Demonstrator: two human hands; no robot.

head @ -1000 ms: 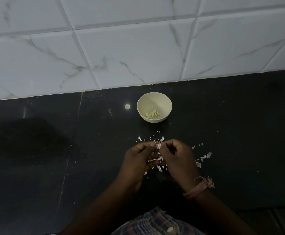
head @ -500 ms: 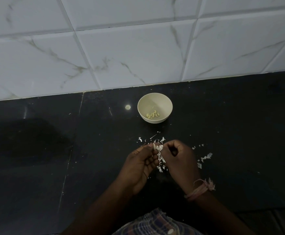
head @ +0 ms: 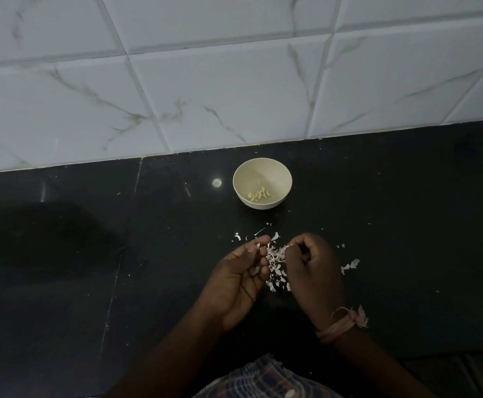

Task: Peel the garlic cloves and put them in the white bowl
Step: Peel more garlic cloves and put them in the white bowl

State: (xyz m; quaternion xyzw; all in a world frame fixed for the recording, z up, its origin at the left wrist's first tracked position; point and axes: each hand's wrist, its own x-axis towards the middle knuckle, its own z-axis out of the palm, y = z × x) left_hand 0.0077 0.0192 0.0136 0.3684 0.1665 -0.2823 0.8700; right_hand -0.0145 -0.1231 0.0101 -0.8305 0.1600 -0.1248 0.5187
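Note:
The white bowl (head: pixel 277 170) stands on the black counter near the wall, with several peeled garlic cloves (head: pixel 259 194) in its bottom. In front of it, my left hand (head: pixel 239 272) pinches a small garlic clove (head: pixel 258 246) between thumb and fingertips. My right hand (head: pixel 312 265) is curled, and its fingertips pinch a scrap of garlic skin (head: pixel 285 249) just right of the clove. The two hands are a short way apart. A heap of loose white skins (head: pixel 274 264) lies on the counter between and below them.
More skin flakes (head: pixel 351 265) are scattered right of my right hand and toward the bowl. The black stone counter (head: pixel 91 254) spreads wide on both sides. A white marbled tile wall (head: pixel 234 81) rises behind the bowl. Checked cloth (head: pixel 263 380) shows at the bottom edge.
My hands, close together a second ago, have drawn slightly apart. The right hand has pulled to the right with a piece of skin. The bowl has not moved.

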